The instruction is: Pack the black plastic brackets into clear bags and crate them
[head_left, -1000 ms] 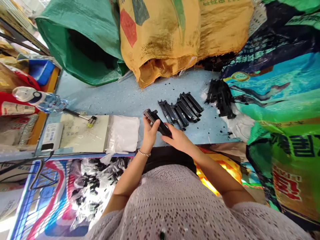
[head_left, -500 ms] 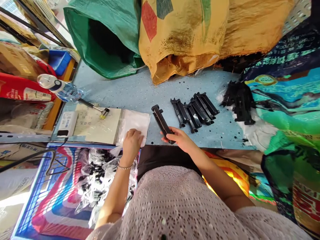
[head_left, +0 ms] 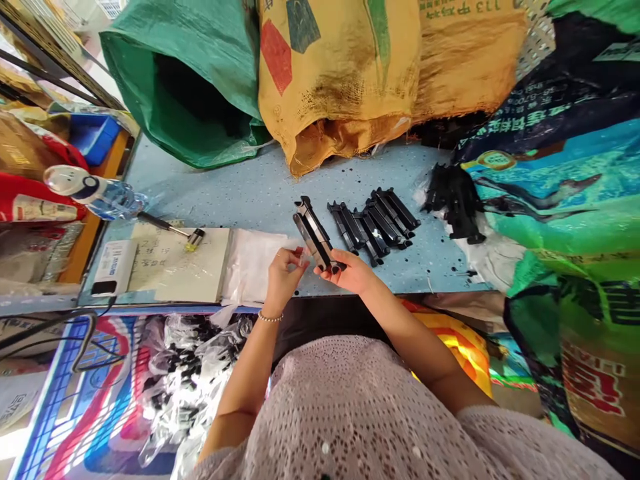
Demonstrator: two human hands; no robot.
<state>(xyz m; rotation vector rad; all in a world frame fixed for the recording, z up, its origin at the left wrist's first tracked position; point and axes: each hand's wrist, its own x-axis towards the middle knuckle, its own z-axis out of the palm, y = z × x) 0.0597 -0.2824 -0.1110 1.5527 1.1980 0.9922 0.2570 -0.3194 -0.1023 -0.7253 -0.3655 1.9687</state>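
My right hand (head_left: 351,272) holds two long black plastic parts (head_left: 316,230) side by side by their near ends, tilted away from me over the bench. Just left of them, my left hand (head_left: 284,277) pinches a small bit of clear plastic (head_left: 304,256), which looks like the edge of a bag. Beside that hand lies a stack of thin clear bags (head_left: 253,260). Several more black plastic parts (head_left: 373,227) lie in a row on the blue bench to the right of my right hand.
A notebook (head_left: 177,267), a white box (head_left: 114,263), a black-handled tool (head_left: 173,227) and a water bottle (head_left: 95,192) stand or lie at left. Green (head_left: 185,127) and yellow (head_left: 340,87) sacks line the back. A blue basket (head_left: 37,400) with bagged parts sits below; a dark pile (head_left: 454,200) lies right.
My left hand has lifted off the bag stack and moved right, towards the black parts, with clear plastic between its fingers. My right hand has turned the black parts so both show.
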